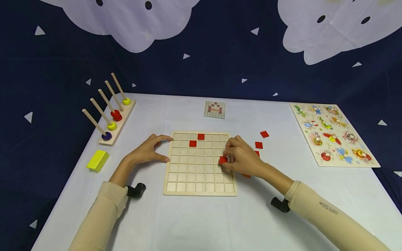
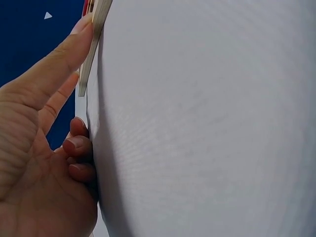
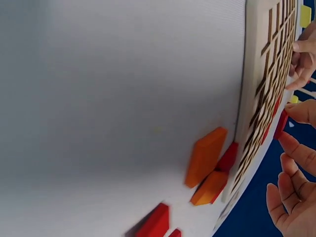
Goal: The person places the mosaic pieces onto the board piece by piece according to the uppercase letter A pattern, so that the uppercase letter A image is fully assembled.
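A wooden grid board [image 1: 191,168] lies flat on the white table, with two red square tiles, one [image 1: 201,136] in its top row and the other [image 1: 193,143] diagonally below. Thumb and index finger of my left hand [image 1: 145,150] touch the board's left edge, spread apart; the other fingers are curled in the left wrist view. Between thumb and fingertips my right hand [image 1: 245,157] pinches a red tile [image 3: 281,123], held above the board's right part. Several loose red tiles [image 1: 259,145] and orange tiles [image 3: 206,157] lie right of the board, some partly hidden by the right hand.
A pattern card [image 1: 215,109] lies behind the board. At the left stand a peg rack [image 1: 117,125] with coloured rings and a yellow block [image 1: 98,160]. An insect puzzle board [image 1: 334,136] lies at the right. A dark curtain [image 1: 201,69] hangs behind.
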`<state>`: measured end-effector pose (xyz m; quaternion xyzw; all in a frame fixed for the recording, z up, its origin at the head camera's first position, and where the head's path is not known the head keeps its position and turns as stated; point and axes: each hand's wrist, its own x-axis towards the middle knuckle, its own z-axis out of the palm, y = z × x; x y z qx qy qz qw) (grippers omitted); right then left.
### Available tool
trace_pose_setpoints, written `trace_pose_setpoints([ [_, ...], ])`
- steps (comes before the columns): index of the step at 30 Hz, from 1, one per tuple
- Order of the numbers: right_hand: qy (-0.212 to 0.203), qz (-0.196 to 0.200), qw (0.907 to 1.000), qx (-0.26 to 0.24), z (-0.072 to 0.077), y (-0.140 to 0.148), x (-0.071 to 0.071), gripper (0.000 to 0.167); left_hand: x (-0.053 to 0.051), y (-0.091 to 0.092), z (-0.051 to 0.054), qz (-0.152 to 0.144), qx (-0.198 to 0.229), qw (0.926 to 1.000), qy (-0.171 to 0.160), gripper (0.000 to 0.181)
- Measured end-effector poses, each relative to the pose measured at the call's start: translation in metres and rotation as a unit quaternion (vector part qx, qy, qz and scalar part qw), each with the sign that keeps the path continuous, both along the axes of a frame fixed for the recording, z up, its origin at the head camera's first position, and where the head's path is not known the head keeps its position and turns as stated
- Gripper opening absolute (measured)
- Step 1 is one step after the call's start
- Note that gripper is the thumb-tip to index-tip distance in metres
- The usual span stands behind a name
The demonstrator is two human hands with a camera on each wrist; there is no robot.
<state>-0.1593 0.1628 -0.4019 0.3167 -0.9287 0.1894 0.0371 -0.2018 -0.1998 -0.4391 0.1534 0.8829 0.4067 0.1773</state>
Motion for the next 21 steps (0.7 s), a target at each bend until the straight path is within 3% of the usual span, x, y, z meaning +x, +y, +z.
trace_pose_setpoints([
  [21, -0.006, 0.048, 0.9985, 0.025, 0.005, -0.052, -0.023, 0.022, -0.001, 0.0, -0.001, 0.006, 0.002, 1.0, 0.002, 0.079],
])
